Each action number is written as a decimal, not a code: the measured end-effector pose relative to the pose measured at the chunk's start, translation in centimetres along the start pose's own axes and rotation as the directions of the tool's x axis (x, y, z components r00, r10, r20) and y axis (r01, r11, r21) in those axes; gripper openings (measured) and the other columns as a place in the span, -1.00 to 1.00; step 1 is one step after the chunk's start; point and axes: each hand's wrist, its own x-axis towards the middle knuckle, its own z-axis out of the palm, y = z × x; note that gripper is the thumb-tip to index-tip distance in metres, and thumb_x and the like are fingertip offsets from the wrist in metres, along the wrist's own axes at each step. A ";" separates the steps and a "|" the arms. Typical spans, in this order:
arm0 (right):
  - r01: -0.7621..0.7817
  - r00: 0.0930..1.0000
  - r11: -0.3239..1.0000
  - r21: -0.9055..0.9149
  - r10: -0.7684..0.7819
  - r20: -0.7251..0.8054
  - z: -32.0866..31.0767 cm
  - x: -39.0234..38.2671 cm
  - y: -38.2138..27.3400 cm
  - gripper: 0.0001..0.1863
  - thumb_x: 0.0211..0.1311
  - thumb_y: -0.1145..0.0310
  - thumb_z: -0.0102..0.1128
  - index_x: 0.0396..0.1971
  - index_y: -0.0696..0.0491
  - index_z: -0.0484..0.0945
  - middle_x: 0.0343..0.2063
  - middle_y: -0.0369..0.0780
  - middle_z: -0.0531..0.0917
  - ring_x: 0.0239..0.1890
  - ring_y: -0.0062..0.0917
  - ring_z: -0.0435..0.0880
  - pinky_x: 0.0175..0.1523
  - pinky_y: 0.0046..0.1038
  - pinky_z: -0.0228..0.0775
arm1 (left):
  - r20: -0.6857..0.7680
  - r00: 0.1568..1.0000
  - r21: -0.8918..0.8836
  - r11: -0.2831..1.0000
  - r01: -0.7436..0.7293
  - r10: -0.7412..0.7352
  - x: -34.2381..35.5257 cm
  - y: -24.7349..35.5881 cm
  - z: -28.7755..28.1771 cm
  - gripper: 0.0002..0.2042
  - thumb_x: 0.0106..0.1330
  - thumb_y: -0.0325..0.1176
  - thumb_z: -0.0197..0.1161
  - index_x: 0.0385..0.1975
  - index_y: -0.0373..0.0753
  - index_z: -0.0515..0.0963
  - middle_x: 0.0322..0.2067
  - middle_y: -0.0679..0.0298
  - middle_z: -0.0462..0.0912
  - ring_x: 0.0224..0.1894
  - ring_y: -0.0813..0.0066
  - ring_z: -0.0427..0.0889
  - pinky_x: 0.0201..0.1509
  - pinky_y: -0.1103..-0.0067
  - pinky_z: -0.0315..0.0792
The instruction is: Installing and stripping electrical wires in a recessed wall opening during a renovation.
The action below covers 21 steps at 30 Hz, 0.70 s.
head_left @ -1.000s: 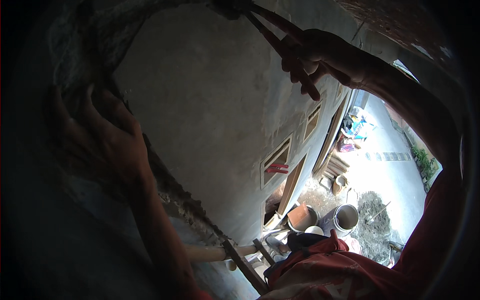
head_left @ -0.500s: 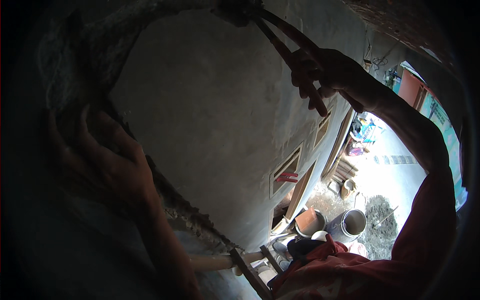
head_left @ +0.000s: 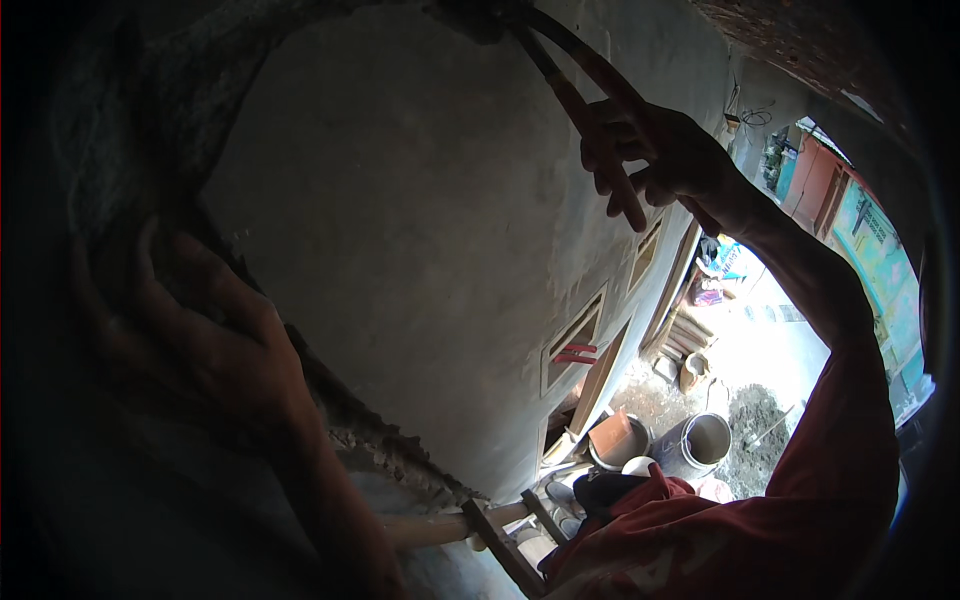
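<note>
Up at the right, my right hand (head_left: 680, 165) is wrapped round the red handles of a pair of long-handled pliers (head_left: 603, 150). The tool's jaws reach the top edge of the view, against a dark clump (head_left: 465, 20) too shadowed to make out. On the left, my left hand (head_left: 205, 325) lies with fingers apart and bent on a dark, rough surface (head_left: 185, 120), holding nothing I can see. Between my hands stretches a smooth grey plastered wall (head_left: 400, 200), bordered by a broken, ragged edge (head_left: 385, 435).
Far below on the ground are a dark drum (head_left: 706, 440), a tub with an orange-brown piece (head_left: 612, 435) and a grey heap (head_left: 757, 430). Beneath me are wooden rails (head_left: 500, 548) and a pole (head_left: 430, 530). Window frames (head_left: 573, 338) line the wall, one with red handles (head_left: 576, 354).
The handles in my right hand stand further apart, and that hand has shifted slightly left. My left hand has moved slightly left and down in the view, still on the rough surface.
</note>
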 end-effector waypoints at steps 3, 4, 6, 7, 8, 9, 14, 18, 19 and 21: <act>-0.006 0.999 1.000 0.006 0.006 -0.035 0.3 -0.2 0.3 -0.14 -0.42 0.43 0.10 0.16 0.20 0.27 -0.25 -0.12 0.51 -0.24 -0.40 0.59 -0.17 -0.35 0.60 | 0.016 0.993 0.123 0.986 -0.117 0.116 0.1 -0.5 -0.1 -0.80 0.36 -0.17 0.06 -0.17 -0.06 0.55 0.12 0.19 0.41 0.07 0.27 0.46 0.03 0.29 0.35; -0.020 0.999 0.999 -0.026 0.019 -0.034 0.0 0.2 0.6 -0.14 -0.39 0.46 0.09 0.19 0.18 0.23 -0.26 -0.11 0.51 -0.24 -0.40 0.59 -0.17 -0.38 0.60 | 0.009 0.994 0.126 0.986 -0.110 0.110 0.0 -0.9 -0.2 -0.80 0.36 -0.17 0.06 -0.17 -0.06 0.55 0.12 0.19 0.41 0.07 0.27 0.46 0.03 0.29 0.35; -0.020 0.999 0.999 -0.037 0.022 0.036 0.1 0.1 0.2 -0.23 -0.25 0.52 0.09 0.18 0.19 0.25 -0.24 -0.10 0.52 -0.22 -0.42 0.60 -0.18 -0.40 0.60 | 0.033 0.990 0.116 0.984 -0.136 0.133 -0.2 -1.4 -0.4 -0.80 0.37 -0.17 0.04 -0.18 -0.06 0.54 0.12 0.21 0.41 0.11 0.27 0.44 0.08 0.26 0.33; -0.038 0.998 0.998 -0.041 0.040 0.056 0.2 0.1 -0.3 -0.27 -0.20 0.53 0.08 0.17 0.19 0.26 -0.23 -0.10 0.53 -0.22 -0.43 0.60 -0.18 -0.40 0.60 | 0.033 0.991 0.117 0.984 -0.133 0.130 -0.2 -1.4 -0.8 -0.80 0.37 -0.17 0.04 -0.18 -0.06 0.54 0.12 0.21 0.41 0.11 0.27 0.44 0.08 0.26 0.33; -0.094 0.994 0.995 -0.030 0.096 0.046 -0.4 0.0 -0.8 -0.30 -0.17 0.52 0.08 0.16 0.20 0.27 -0.23 -0.11 0.53 -0.21 -0.44 0.61 -0.18 -0.39 0.61 | 0.040 0.992 0.131 0.984 -0.121 0.117 0.0 -1.2 -0.9 -0.80 0.37 -0.17 0.04 -0.18 -0.05 0.53 0.12 0.22 0.41 0.13 0.27 0.44 0.09 0.25 0.32; -0.151 0.988 0.988 -0.017 0.152 0.038 -1.0 -0.3 -1.4 -0.33 -0.13 0.51 0.08 0.14 0.21 0.28 -0.22 -0.11 0.54 -0.21 -0.44 0.62 -0.17 -0.37 0.61 | 0.049 0.993 0.145 0.983 -0.112 0.106 0.1 -1.2 -1.0 -0.80 0.37 -0.16 0.03 -0.18 -0.05 0.53 0.12 0.23 0.41 0.14 0.28 0.43 0.11 0.25 0.32; -0.240 0.968 0.964 -0.116 0.247 0.049 -0.8 -1.7 -7.0 -0.62 0.10 0.26 0.04 -0.25 0.31 0.43 -0.26 -0.05 0.50 -0.24 -0.36 0.59 -0.14 -0.20 0.57 | 0.000 0.993 0.138 0.983 -0.119 0.121 0.1 -0.9 -0.4 -0.81 0.36 -0.16 0.03 -0.19 -0.05 0.53 0.12 0.24 0.41 0.14 0.29 0.43 0.10 0.25 0.33; -0.277 0.960 0.959 0.054 0.275 0.048 2.3 -1.2 -5.7 -0.55 0.04 0.31 0.01 -0.09 0.27 0.36 -0.22 -0.03 0.50 -0.19 -0.33 0.59 -0.09 -0.14 0.56 | -0.016 0.979 0.177 0.964 -0.196 0.202 0.2 -2.4 -0.6 -0.81 0.35 -0.17 0.06 -0.20 -0.05 0.54 0.12 0.25 0.42 0.12 0.30 0.45 0.04 0.28 0.35; -0.273 0.962 0.954 0.124 0.274 0.008 3.1 -1.3 -4.9 -0.45 0.02 0.36 0.03 0.07 0.22 0.31 -0.20 -0.09 0.55 -0.22 -0.37 0.63 -0.08 -0.15 0.58 | -0.010 0.979 0.177 0.964 -0.200 0.205 0.2 -2.3 -0.9 -0.81 0.35 -0.17 0.06 -0.20 -0.05 0.54 0.12 0.25 0.42 0.12 0.30 0.45 0.04 0.28 0.35; -0.186 0.982 0.958 0.217 0.185 0.026 3.5 -1.3 -2.6 -0.48 0.10 0.28 0.06 0.07 0.19 0.32 -0.17 -0.13 0.55 -0.15 -0.36 0.61 -0.05 -0.16 0.55 | -0.007 0.983 0.224 0.958 -0.179 0.185 0.3 -1.3 -0.9 -0.82 0.33 -0.17 0.10 -0.19 -0.05 0.54 0.12 0.25 0.42 0.11 0.31 0.45 0.02 0.30 0.36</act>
